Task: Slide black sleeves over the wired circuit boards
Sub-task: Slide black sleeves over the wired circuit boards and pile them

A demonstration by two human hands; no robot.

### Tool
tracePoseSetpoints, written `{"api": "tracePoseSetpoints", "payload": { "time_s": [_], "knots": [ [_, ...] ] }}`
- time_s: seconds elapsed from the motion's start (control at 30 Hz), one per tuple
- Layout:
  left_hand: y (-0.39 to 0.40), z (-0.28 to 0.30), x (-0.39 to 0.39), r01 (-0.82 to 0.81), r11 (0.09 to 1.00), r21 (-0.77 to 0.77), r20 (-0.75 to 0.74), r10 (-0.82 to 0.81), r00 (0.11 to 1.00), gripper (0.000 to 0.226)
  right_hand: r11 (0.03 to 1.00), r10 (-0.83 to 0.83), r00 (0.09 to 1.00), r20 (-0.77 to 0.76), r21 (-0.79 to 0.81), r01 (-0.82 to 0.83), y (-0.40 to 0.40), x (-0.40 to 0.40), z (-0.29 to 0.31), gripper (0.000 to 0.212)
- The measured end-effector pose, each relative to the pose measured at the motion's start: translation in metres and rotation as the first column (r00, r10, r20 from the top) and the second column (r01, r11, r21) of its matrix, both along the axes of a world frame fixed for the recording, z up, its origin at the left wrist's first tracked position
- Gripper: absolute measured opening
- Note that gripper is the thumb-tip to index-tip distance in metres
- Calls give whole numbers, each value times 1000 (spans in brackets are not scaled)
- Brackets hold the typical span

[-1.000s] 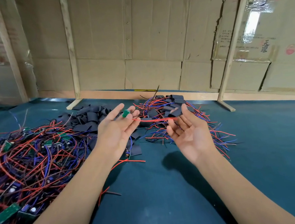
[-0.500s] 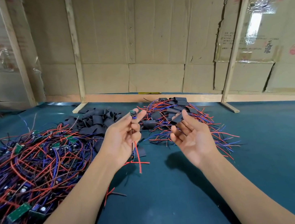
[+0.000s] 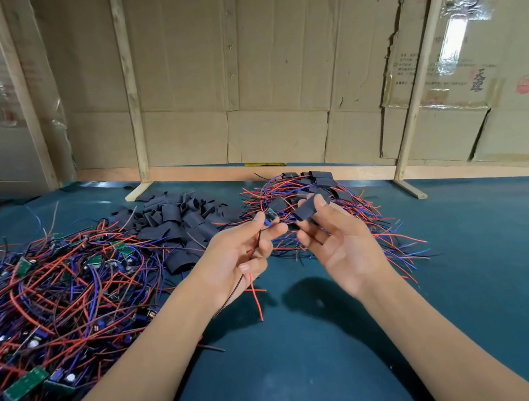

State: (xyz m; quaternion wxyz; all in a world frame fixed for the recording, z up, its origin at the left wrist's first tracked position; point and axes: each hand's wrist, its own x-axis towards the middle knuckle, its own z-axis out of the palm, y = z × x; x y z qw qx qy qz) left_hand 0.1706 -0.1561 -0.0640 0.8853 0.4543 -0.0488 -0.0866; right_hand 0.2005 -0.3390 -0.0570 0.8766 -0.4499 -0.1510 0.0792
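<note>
Both forearms reach out over the teal surface [image 3: 470, 273]. The left hand [image 3: 240, 258] pinches a small circuit board [image 3: 271, 214], its red and dark wires trailing down; the right hand [image 3: 340, 240] pinches a black sleeve [image 3: 305, 210] just beside it. Farther off lie loose sleeves [image 3: 180, 219], unsleeved boards [image 3: 48, 292] at left, and sleeved ones [image 3: 318, 182]

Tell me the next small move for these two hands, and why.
Probably bring the black sleeve onto the circuit board: the right hand pinches the sleeve, the left hand pinches the board with wires hanging, and the two are still apart.
</note>
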Motion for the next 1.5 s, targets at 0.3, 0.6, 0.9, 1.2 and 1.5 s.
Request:
{"api": "tracePoseSetpoints", "payload": {
  "time_s": [0.3,0.6,0.9,1.2,1.5],
  "knots": [
    [-6,0,-4,64,996,69,-23,-63,998,42,1000,17,997,78,-26,-15,2,-4,0,12],
    [-6,0,-5,116,992,-56,-89,-120,989,49,996,89,986,138,-40,-84,2,-6,1,9],
    [-9,2,-9,173,985,-20,-86,-174,981,27,997,68,988,141,-48,-62,3,-8,2,10],
    [-11,3,-9,154,988,6,-89,-152,984,28,994,76,990,115,-89,-66,3,-5,-1,20],
    [-12,2,-9,157,986,-51,-89,-161,983,30,997,49,994,93,-67,-43,3,-5,-2,19]
  ]
}}
